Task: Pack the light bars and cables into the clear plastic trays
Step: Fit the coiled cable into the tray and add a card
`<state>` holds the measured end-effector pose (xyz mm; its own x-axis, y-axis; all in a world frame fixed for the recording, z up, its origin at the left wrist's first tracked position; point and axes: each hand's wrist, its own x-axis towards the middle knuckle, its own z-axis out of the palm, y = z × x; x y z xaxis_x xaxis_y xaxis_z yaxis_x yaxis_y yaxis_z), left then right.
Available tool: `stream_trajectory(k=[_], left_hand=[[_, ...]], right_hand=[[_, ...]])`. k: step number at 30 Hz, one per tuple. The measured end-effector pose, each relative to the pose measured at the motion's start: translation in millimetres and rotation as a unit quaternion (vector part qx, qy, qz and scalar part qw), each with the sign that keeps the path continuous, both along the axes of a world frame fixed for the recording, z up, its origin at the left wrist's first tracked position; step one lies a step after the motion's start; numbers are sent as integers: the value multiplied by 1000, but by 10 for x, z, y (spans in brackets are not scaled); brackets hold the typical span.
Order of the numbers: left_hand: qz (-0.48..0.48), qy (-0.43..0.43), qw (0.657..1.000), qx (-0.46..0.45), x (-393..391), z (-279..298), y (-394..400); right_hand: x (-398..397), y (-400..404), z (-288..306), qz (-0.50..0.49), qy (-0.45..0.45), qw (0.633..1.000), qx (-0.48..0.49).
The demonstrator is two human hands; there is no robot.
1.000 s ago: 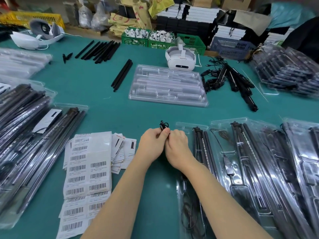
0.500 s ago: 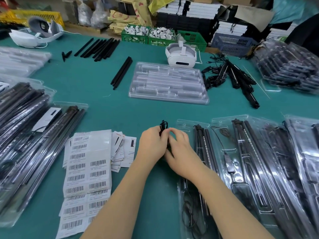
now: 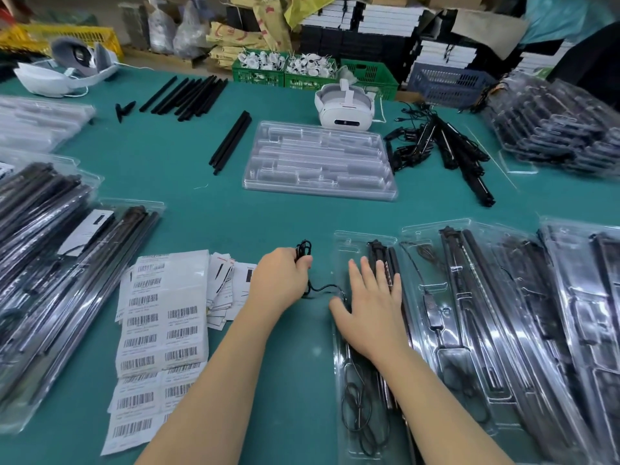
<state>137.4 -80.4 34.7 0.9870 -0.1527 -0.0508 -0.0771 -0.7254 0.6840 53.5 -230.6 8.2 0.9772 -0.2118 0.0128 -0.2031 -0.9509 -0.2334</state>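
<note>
1. The hands are no longer working together at the coiled cable (image 3: 303, 250): half a second ago both were bunched around it, and now the right hand (image 3: 370, 305) is parting from it and settling onto the nearest clear tray (image 3: 345, 245).
2. This is suggesting the coiling is finished and the tray is being steadied to receive the cable.
3. The left hand (image 3: 280, 280) is gripping the bundle, fingers curled round it just left of the tray, above the green table (image 3: 201, 203); a loose tail is trailing toward the tray.
4. The right hand is lying flat, fingers spread and straight, holding nothing, touching the packed light bars (image 3: 385, 260).
</note>
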Motion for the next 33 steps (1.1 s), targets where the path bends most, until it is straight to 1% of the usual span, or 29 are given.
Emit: stream_trajectory(k=[2,4,5,6,9,11,14,17,19,20,21,22,23,25,26,27,30,33], left_hand=[[15,44,995,-88,14,-3,21],[49,96,975,-192,20,-29,30],[67,112,967,-218,26,-52,24],[79,122,964,-223,34,-76,10],[97,144,958,-226,41,-80,-61],[79,143,963,-213,47,-38,-123],[32,121,982,-141,20,25,-245],[12,89,995,-42,-30,71,-354],[19,85,996,-17,-59,89,-396],[28,88,995,-25,-67,92,-405],[45,96,993,-53,-71,92,-404],[65,109,986,-107,-66,81,-401],[86,131,970,-187,-62,66,-391],[122,167,915,-346,-69,86,-355],[130,170,895,-392,-72,100,-321],[129,163,887,-412,-68,108,-284],[116,120,900,-403,-79,121,-161],[106,112,891,-427,-101,93,-70]], right_hand=[[-5,17,15,2,10,1000,-10],[-7,24,33,5,15,1000,-13],[-8,22,38,6,17,1000,-14],[-4,23,39,7,19,1000,-16],[3,25,32,10,25,999,-19],[7,27,22,12,24,999,-17],[2,26,6,20,21,999,-19],[-9,24,7,28,18,999,-20],[-12,24,15,35,20,999,-23],[-11,22,16,39,22,999,-25],[-13,20,14,42,25,998,-27],[-15,20,12,44,27,998,-29],[-17,20,8,46,28,998,-29],[-16,19,-3,51,17,998,-25],[-16,19,-7,58,3,998,-26],[-15,19,-6,67,-11,997,-28],[-8,16,23,86,-12,996,-7],[-1,22,81,70,-6,997,26]])
